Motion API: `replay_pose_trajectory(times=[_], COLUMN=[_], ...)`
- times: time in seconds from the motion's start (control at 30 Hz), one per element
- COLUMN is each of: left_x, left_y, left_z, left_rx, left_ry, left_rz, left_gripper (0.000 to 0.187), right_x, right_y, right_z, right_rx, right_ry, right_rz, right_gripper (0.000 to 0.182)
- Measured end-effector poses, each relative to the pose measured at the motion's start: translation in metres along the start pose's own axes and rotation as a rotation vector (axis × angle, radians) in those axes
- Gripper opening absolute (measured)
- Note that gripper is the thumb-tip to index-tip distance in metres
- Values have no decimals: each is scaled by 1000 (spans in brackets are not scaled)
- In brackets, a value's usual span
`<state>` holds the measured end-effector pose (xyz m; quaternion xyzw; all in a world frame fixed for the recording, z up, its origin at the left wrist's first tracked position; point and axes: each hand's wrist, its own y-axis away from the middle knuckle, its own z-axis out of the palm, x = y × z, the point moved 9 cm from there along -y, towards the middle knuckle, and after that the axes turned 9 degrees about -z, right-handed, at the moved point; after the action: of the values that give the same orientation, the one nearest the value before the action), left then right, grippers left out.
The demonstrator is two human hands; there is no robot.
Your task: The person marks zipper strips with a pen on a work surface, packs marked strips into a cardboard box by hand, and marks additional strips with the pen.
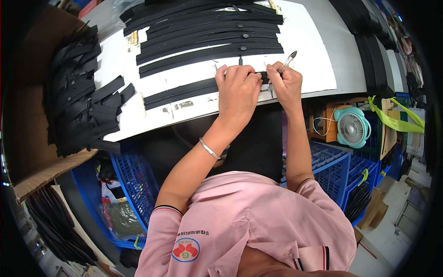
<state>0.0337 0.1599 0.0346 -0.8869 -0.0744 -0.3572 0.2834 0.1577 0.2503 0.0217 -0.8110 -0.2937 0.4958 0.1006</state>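
My left hand [237, 90] lies over the nearest black strip [184, 90], its bent fingers pressed down on it near the strip's right end. Close beside it, my right hand [287, 85] is closed around a slim pen-like tool [289, 60], whose dark tapered end points up and away. The fingertips of both hands almost meet over the strip, and they hide the tool's lower end. Beyond my hands, several more black strips [198, 57] lie side by side on a white board [318, 69]. Small dark tabs [243, 48] sit on some of them.
A heap of black pieces [83, 99] spills from a cardboard box [32, 92] at left. Stacked black material [376, 60] stands at the right. Below the table edge are blue crates [134, 184] and a small teal fan [353, 127].
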Motion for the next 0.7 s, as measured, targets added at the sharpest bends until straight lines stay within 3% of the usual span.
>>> replay_pose_trajectory(times=[0.1, 0.17, 0.27, 0.37, 0.5, 0.7], left_x=[-1, -4, -1, -17, -32, -56], left_y=[1, 6, 21, 35, 13, -19], left_z=[1, 4, -20, -27, -22, -30], left_rx=[-11, -43, -27, -104, -80, -10], left_ry=[-13, -30, -101, -125, -148, -55], left_rz=[-11, -29, -47, -77, -21, -75], left_gripper=[12, 21, 33, 40, 49, 39], right_x=[-2, 18, 41, 45, 41, 31], right_y=[0, 6, 18, 17, 17, 13], right_z=[3, 1, -14, -25, -30, -29], right_rx=[-24, -55, 188, 279, 427, 421], right_ry=[-1, -78, -320, -287, -342, -293], right_rz=[-24, 104, 276, 113, 149, 138], right_gripper=[17, 15, 21, 18, 22, 24])
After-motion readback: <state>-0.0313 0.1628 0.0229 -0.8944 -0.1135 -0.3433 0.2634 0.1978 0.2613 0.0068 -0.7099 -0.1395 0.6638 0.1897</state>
